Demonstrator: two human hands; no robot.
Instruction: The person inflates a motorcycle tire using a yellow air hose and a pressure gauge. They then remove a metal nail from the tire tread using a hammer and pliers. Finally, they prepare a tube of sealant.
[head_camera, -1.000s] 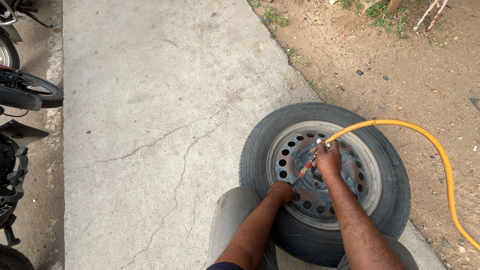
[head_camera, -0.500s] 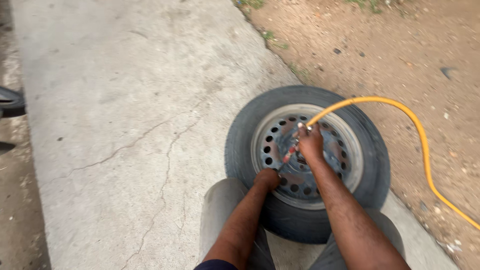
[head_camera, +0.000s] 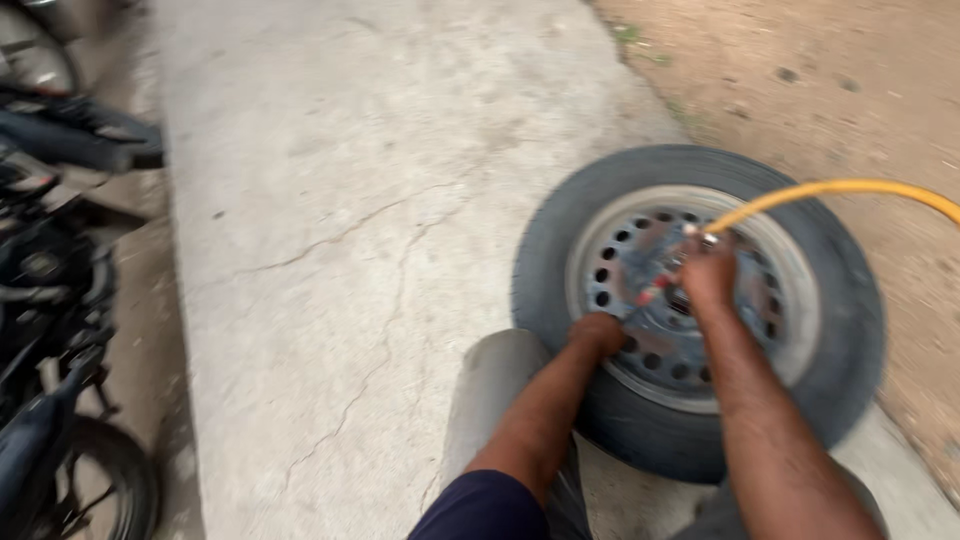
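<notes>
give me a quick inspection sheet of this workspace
surface: cracked concrete slab, bare dirt on its right side
job's things: car wheel lying flat, steel rim up
clutter: nothing seen
grippers: left hand on the rim's near edge; right hand holds the hose end at the hub; frame blurred
cables: yellow air hose runs off right
surroundings: motorcycle parked at left

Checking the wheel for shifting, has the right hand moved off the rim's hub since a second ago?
No. The right hand stays on the rim by the yellow hose; only the camera swung.
</notes>
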